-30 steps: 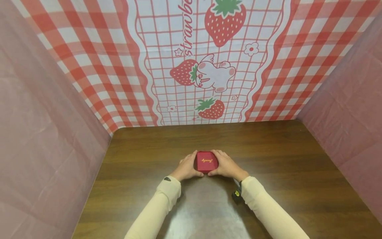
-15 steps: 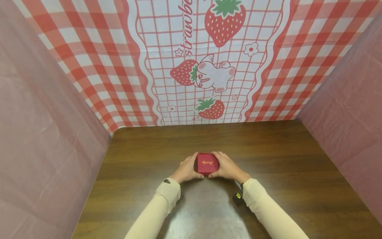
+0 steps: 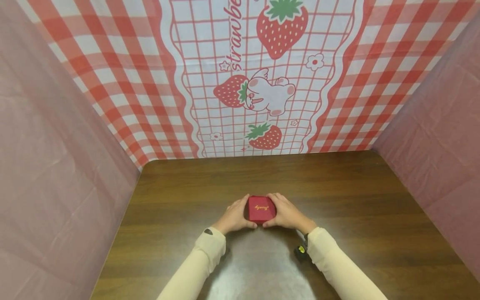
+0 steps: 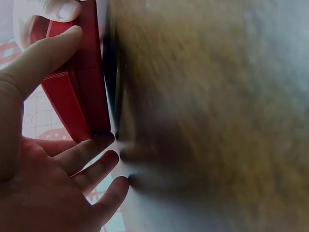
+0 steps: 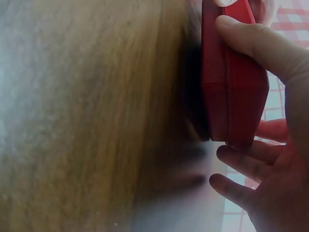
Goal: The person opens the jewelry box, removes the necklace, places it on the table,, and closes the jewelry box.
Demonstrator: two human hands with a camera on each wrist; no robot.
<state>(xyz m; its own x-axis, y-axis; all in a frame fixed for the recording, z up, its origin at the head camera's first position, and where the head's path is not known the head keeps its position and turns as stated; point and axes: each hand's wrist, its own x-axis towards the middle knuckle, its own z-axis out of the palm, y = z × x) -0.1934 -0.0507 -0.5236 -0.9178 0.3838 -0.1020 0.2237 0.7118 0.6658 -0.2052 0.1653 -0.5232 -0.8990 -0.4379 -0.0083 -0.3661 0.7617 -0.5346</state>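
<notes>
A small red jewelry box (image 3: 261,208) with gold script on its closed lid is held between both hands at the middle of the table. My left hand (image 3: 236,215) grips its left side, thumb on the near face and fingers toward the far side. From the right, my right hand (image 3: 288,213) holds it in a mirrored way. In the left wrist view the red box (image 4: 89,92) shows a seam between lid and base, its underside close over the table. The right wrist view has both thumbs on the near face of the box (image 5: 231,92); lower fingers spread beside it.
The brown wooden table (image 3: 180,183) ends at a checked strawberry-print cloth (image 3: 262,96) behind it. Pink cloth walls (image 3: 56,166) stand on both sides. A dark wrist device (image 3: 301,252) hangs at the right cuff.
Both hands have drawn the jewelry box a little way toward the person, holding it between them throughout. Its lid stays closed.
</notes>
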